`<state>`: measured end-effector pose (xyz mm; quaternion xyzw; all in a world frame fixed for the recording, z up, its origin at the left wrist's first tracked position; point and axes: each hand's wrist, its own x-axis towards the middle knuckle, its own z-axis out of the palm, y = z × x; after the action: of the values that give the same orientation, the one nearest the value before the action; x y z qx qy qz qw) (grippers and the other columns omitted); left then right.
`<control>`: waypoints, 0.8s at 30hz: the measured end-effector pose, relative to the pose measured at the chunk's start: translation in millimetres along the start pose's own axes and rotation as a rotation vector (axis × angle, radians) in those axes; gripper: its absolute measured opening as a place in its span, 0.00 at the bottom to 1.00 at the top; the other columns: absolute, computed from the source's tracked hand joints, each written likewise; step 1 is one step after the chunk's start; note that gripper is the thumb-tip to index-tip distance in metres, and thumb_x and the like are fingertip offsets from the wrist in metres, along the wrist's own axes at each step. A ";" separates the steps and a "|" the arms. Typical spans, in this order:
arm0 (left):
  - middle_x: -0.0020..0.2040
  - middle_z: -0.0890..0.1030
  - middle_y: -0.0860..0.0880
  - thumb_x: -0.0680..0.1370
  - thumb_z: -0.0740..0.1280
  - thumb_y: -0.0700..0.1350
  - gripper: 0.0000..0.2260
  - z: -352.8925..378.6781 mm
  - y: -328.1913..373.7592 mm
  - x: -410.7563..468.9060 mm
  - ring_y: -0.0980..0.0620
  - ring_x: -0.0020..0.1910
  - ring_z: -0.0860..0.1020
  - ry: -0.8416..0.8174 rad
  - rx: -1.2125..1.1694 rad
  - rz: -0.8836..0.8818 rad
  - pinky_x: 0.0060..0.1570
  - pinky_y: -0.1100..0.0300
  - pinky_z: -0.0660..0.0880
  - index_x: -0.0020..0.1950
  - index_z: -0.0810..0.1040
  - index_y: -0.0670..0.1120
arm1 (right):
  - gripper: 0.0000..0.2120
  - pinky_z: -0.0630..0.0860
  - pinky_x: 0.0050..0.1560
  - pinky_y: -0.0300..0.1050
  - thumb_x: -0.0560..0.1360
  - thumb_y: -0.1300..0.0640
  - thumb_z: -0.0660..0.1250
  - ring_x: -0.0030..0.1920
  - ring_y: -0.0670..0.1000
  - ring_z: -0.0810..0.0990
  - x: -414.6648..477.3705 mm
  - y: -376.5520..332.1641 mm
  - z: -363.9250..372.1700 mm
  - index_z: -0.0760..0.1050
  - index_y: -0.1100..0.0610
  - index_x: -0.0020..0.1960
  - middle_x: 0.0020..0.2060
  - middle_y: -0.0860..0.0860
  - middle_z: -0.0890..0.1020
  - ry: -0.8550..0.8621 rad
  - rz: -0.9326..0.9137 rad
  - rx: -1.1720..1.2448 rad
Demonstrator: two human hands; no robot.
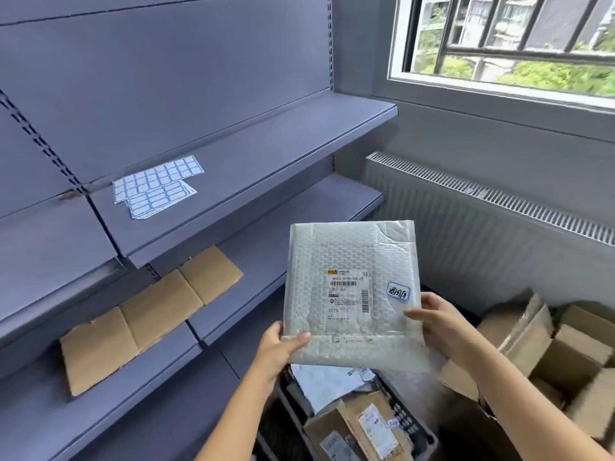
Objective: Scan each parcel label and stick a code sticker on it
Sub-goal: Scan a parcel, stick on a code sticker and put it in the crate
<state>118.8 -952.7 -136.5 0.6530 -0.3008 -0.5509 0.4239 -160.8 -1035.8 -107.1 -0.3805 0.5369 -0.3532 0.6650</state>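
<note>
Parcel [349, 294] between left grip [283, 349], right grip [439, 322]

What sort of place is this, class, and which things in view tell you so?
Probably a parcel sorting or pickup room: grey metal shelving carrying sticker sheets, a bubble mailer with a printed shipping label, and a dark crate of more parcels below.

Parcel sorting room: grey metal shelving [253, 151], crate of parcels [362, 424], cardboard boxes [549, 347], sticker sheets [156, 184].
</note>
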 end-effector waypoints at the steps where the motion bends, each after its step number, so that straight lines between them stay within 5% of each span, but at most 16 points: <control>1: 0.51 0.82 0.45 0.72 0.73 0.39 0.18 -1.4 -5.5 0.3 0.51 0.47 0.82 0.032 -0.026 -0.019 0.38 0.64 0.78 0.59 0.74 0.40 | 0.13 0.79 0.44 0.50 0.72 0.70 0.67 0.44 0.57 0.82 10.6 3.7 -1.3 0.73 0.64 0.56 0.51 0.62 0.81 0.005 0.030 -0.029; 4: 0.53 0.82 0.44 0.71 0.73 0.39 0.20 -4.9 -26.6 2.3 0.48 0.50 0.81 0.123 -0.096 -0.088 0.44 0.60 0.78 0.61 0.73 0.40 | 0.11 0.78 0.43 0.44 0.73 0.69 0.67 0.45 0.53 0.79 31.3 17.8 -1.6 0.73 0.65 0.55 0.47 0.57 0.79 0.043 0.065 -0.108; 7: 0.54 0.82 0.44 0.71 0.74 0.40 0.22 -2.8 -56.5 7.6 0.47 0.51 0.81 0.215 -0.156 -0.149 0.50 0.57 0.77 0.63 0.73 0.40 | 0.07 0.75 0.46 0.47 0.73 0.70 0.64 0.41 0.52 0.74 48.1 38.8 -2.9 0.68 0.63 0.40 0.38 0.56 0.72 0.079 0.136 -0.196; 11: 0.50 0.81 0.47 0.72 0.72 0.37 0.19 7.4 -93.8 11.8 0.52 0.46 0.80 0.321 -0.214 -0.226 0.37 0.67 0.77 0.61 0.73 0.40 | 0.15 0.62 0.32 0.41 0.72 0.73 0.60 0.30 0.50 0.65 69.3 77.1 0.9 0.63 0.56 0.34 0.31 0.55 0.66 0.017 0.216 -0.362; 18: 0.52 0.80 0.47 0.73 0.72 0.37 0.14 19.4 -179.6 46.5 0.55 0.44 0.79 0.390 -0.239 -0.369 0.35 0.69 0.76 0.57 0.73 0.42 | 0.15 0.62 0.27 0.39 0.72 0.72 0.61 0.27 0.49 0.65 89.3 158.7 8.0 0.63 0.57 0.35 0.26 0.51 0.68 -0.118 0.290 -0.544; 21: 0.63 0.76 0.46 0.72 0.74 0.44 0.24 27.9 -229.6 70.8 0.49 0.57 0.77 0.388 -0.216 -0.466 0.58 0.56 0.75 0.63 0.70 0.40 | 0.15 0.60 0.25 0.38 0.71 0.75 0.60 0.27 0.49 0.63 99.9 211.2 2.0 0.63 0.58 0.35 0.25 0.52 0.66 -0.110 0.374 -0.540; 24: 0.66 0.75 0.44 0.62 0.78 0.55 0.37 43.8 -278.1 93.9 0.46 0.62 0.75 0.410 -0.189 -0.509 0.64 0.46 0.71 0.65 0.71 0.40 | 0.14 0.61 0.24 0.36 0.70 0.76 0.59 0.26 0.49 0.64 108.8 255.1 -9.7 0.63 0.59 0.34 0.25 0.53 0.67 -0.124 0.436 -0.575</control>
<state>75.3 -915.3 -427.6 0.7621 0.0160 -0.5217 0.3831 -135.8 -1015.0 -382.7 -0.4490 0.6414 -0.0141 0.6220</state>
